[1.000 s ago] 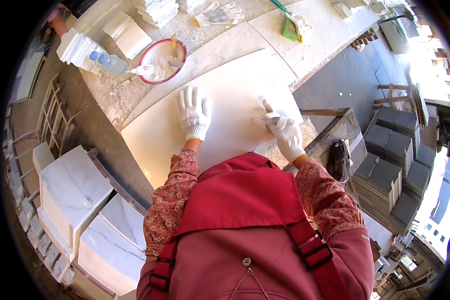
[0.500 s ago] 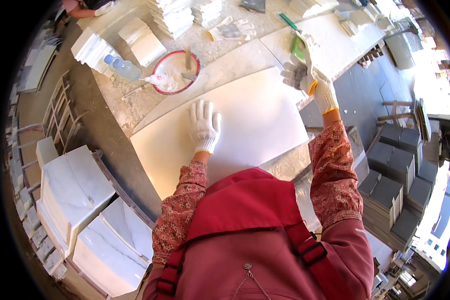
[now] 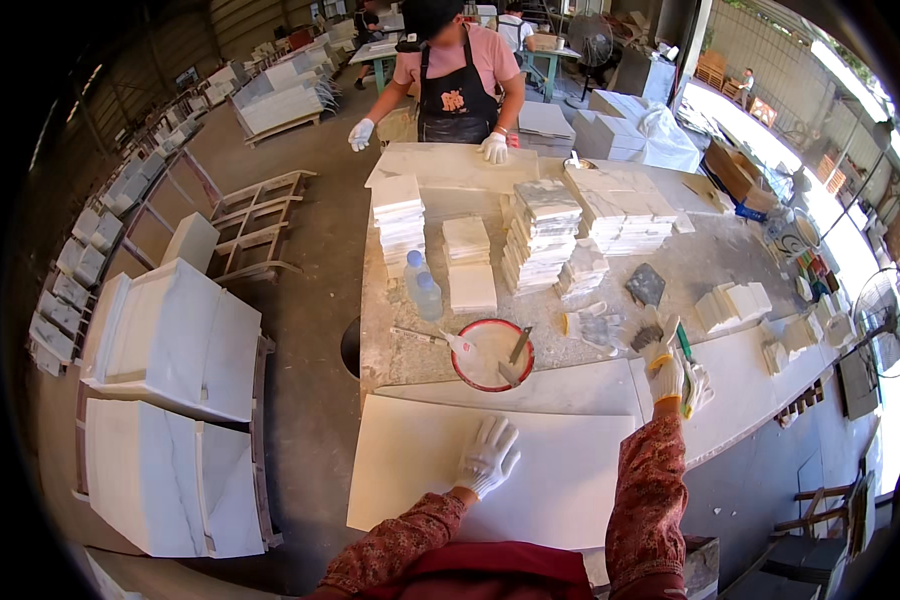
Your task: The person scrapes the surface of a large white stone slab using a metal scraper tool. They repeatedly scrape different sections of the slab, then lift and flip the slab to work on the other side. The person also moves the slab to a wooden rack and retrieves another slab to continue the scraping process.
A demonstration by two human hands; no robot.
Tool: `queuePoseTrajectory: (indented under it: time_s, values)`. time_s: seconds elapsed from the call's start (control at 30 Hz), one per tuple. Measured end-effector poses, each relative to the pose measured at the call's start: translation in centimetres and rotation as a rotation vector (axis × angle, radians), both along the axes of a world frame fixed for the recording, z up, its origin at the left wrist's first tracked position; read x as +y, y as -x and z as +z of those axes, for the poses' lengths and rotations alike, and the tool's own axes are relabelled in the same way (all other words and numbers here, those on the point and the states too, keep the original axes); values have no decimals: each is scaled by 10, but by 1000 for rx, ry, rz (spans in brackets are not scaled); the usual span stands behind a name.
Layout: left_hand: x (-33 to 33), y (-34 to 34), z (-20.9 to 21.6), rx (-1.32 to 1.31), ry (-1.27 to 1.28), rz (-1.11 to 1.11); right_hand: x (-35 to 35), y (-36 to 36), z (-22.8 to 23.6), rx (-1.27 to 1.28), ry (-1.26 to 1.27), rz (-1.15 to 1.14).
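My left hand (image 3: 487,457), in a white knit glove, lies spread on a large smooth white slab (image 3: 570,445). Out to the right, my gloved right hand (image 3: 664,379) is closed on a grey-palmed work glove (image 3: 653,336) with a yellow-edged cuff. Close beside it is a green-handled tool (image 3: 683,343), its lower end partly hidden by the hand. Another work glove (image 3: 596,328) rests on the dusty table just left of there. Beyond the slab sits a red-rimmed bowl (image 3: 528,375) of pale paste with a scraper (image 3: 519,347) in it, and a white squeeze bottle (image 3: 460,345) leans at its rim.
Stacks of stone tiles (image 3: 545,235) and plastic bottles (image 3: 427,297) stand farther back. A co-worker in a black apron (image 3: 450,100) stands across the table (image 3: 390,350). White stone blocks (image 3: 185,340) fill the left side; a fan (image 3: 878,310) stands right.
The view has tilted up, bringing the co-worker and far workshop into sight. My left hand stays flat on the slab. My right hand keeps the glove, now next to the green-handled tool.
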State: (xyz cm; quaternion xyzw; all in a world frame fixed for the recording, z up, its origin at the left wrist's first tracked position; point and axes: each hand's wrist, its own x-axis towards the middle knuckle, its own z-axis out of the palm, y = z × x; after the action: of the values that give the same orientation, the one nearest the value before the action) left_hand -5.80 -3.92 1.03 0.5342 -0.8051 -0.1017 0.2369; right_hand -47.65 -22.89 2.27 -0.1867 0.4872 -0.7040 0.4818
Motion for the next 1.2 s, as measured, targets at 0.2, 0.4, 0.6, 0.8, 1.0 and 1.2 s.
queuePoseTrajectory:
  time_s: [0.2,0.4,0.6,0.8,1.0,1.2]
  values:
    - [14,-20,-6,2,-23,71,124,-162,9,1799,-173,11]
    - [6,-7,-12,-77,5,24,304,-241,-12,1834,-86,587]
    - [5,-73,-11,-52,29,44,312,-142,-14,1783,-715,113]
    - [-4,-205,31,-217,121,379,304,-128,-35,1738,-853,26]
    - [72,-256,19,3,-232,539,238,-212,-26,1741,-726,66]
    - [83,-256,-21,428,-433,589,181,-332,-63,1874,-280,178]
